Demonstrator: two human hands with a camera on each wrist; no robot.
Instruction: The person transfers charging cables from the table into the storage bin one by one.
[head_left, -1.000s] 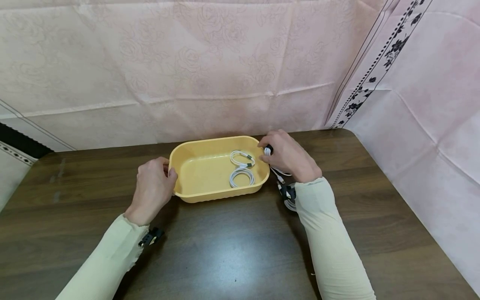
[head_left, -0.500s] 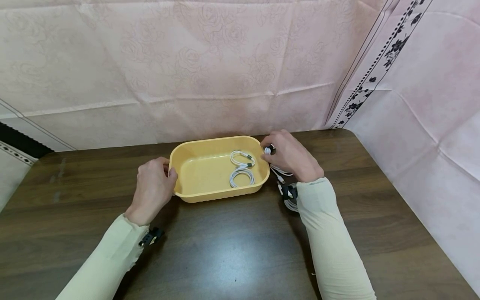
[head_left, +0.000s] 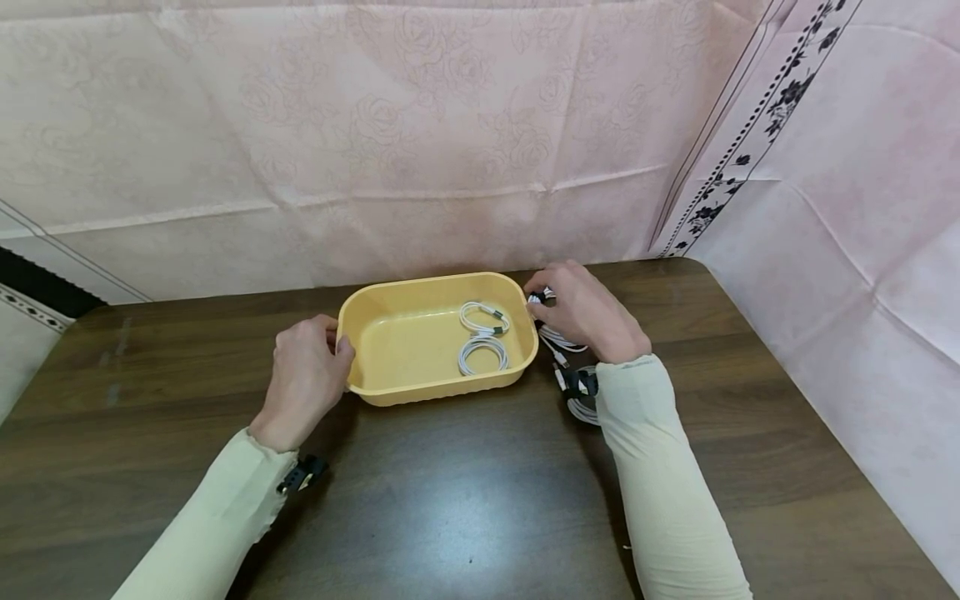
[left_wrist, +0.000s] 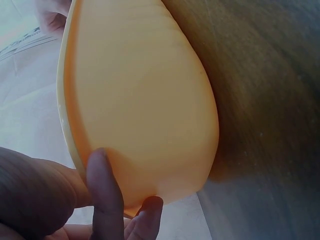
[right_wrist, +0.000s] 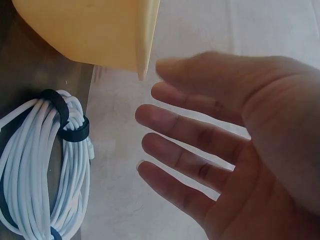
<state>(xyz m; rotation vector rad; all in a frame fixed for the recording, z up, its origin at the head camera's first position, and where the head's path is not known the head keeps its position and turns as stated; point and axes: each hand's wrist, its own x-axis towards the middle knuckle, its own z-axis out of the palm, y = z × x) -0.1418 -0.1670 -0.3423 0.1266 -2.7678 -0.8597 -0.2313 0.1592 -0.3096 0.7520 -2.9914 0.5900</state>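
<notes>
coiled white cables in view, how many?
4. Two lie in the yellow tray: one toward the far side, one nearer. One sits on the table under the right hand, one beside the right sleeve. The arm may hide more.

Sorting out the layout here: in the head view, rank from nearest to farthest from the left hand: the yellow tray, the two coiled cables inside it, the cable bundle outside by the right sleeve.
1. Yellow tray: gripped by the left hand.
2. Coiled cables: inside, right half.
3. Cable bundle: table, beyond tray's right end.
</notes>
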